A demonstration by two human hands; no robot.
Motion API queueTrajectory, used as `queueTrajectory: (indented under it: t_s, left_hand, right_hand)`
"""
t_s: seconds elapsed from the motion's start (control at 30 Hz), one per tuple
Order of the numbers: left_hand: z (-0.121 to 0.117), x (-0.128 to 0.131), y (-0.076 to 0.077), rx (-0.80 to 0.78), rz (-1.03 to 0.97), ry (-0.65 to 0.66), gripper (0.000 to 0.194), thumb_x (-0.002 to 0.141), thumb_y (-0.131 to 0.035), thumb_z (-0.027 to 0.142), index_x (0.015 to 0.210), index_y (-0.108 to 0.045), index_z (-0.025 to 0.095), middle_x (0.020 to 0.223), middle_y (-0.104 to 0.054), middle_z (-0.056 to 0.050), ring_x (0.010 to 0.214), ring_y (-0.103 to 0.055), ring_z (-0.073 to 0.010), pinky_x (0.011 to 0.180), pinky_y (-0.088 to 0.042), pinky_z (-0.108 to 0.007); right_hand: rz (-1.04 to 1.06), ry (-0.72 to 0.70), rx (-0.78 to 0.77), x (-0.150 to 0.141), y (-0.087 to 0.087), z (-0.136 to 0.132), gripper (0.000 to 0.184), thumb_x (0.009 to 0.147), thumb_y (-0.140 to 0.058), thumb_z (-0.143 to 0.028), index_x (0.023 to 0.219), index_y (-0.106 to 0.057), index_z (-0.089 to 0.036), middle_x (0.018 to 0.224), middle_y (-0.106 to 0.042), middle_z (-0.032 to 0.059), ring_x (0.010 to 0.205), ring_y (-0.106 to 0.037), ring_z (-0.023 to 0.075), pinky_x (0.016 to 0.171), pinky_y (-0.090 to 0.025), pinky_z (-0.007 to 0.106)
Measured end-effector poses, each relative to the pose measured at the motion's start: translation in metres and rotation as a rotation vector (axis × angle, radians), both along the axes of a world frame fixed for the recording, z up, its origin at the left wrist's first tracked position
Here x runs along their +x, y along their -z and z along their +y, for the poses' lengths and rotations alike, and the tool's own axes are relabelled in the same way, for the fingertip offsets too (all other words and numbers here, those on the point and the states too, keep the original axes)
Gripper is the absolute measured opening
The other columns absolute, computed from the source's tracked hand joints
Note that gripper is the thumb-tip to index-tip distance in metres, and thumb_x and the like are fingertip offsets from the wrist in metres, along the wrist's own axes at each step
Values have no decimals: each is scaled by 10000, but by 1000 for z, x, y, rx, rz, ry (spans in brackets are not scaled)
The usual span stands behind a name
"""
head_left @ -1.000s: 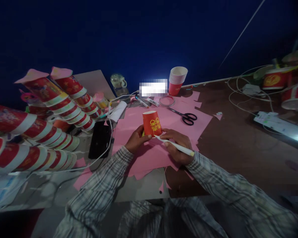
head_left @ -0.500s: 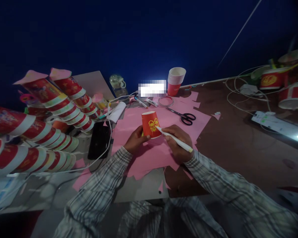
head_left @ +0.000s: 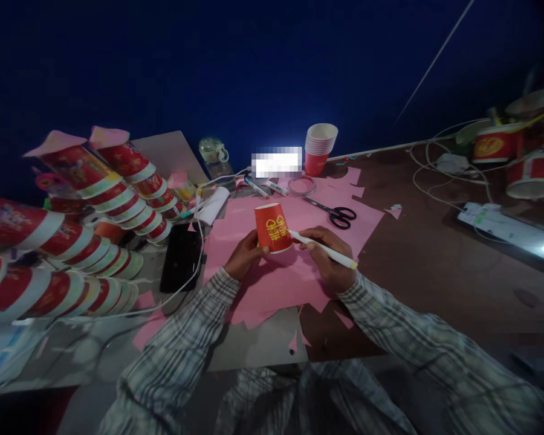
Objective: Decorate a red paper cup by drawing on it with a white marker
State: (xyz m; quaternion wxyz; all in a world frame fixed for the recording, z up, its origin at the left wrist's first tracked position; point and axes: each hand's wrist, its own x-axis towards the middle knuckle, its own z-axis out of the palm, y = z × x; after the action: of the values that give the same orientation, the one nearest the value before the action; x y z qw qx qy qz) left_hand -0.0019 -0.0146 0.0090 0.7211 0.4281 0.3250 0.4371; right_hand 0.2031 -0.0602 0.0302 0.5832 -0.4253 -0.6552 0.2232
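A red paper cup (head_left: 267, 231) with yellow markings rests in my left hand (head_left: 246, 257), upside down with its rim hidden or low and its narrow side tilted slightly. My left thumb presses near its lower edge. My right hand (head_left: 333, 260) grips a white marker (head_left: 333, 254) with a yellow end. The marker's tip sits at the right side of the cup, close to or touching it. Under both hands lie pink paper sheets (head_left: 272, 296). Black-handled scissors (head_left: 341, 217) lie on the paper, beyond my right hand.
Decorated stacks of paper cups (head_left: 95, 175) fill the left side. A black phone (head_left: 180, 257) and a white cable lie left of the paper. Behind stand a cup stack (head_left: 320, 148), a tape roll (head_left: 302, 185) and a glass jar (head_left: 214, 157). A lit device (head_left: 508, 229) lies right.
The cup has turned and shifted slightly left in my left hand. The marker's tip has moved from the yellow markings to the cup's right edge, and its back end has swung right.
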Motion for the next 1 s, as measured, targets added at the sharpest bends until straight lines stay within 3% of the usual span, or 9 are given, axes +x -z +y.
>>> queueTrajectory:
  t_s: [0.17, 0.4, 0.5, 0.67, 1.0]
  left_hand:
    - [-1, -1, -3, -42, -1, -40, 536, 617, -861, 290, 1104, -683, 156, 1096, -739, -95, 996, -687, -249, 931, -502, -402]
    - [0, -2, -5, -67, -5, -43, 529, 616, -860, 265, 1108, -688, 169, 1059, -748, -72, 962, -687, -224, 915, -503, -367]
    - [1, -1, -3, -69, -12, -50, 533, 616, -879, 303, 1095, -695, 163, 1074, -746, -80, 970, -683, -223, 894, -506, -352]
    - [1, 2, 1, -10, 2, -55, 570, 599, -912, 354, 1094, -692, 177, 1124, -732, -85, 1071, -667, -251, 1025, -468, -422]
    - [2, 0, 7, 21, 67, -56, 580, 589, -919, 366, 1091, -687, 195, 1133, -716, -62, 1083, -639, -239, 1057, -446, -433]
  right_hand:
    - [-11, -3, -49, 1, -1, -1, 161, 912, -552, -258, 941, -698, -195, 798, -729, 40, 677, -677, 176, 618, -557, 302]
    - [27, -1, -106, 4, 3, -1, 164, 866, -550, -229, 847, -708, -192, 680, -678, 14, 574, -613, 154, 509, -490, 273]
    - [71, -5, -60, 4, 3, -3, 174, 910, -560, -275, 947, -709, -193, 772, -699, 33, 641, -656, 170, 565, -529, 300]
    - [32, -65, 18, 1, -2, -6, 218, 956, -571, -318, 1096, -688, -198, 953, -717, 83, 833, -708, 211, 702, -588, 356]
    - [-18, -67, 123, -7, 1, -3, 211, 968, -571, -279, 1119, -693, -200, 963, -721, 86, 865, -699, 206, 749, -595, 363]
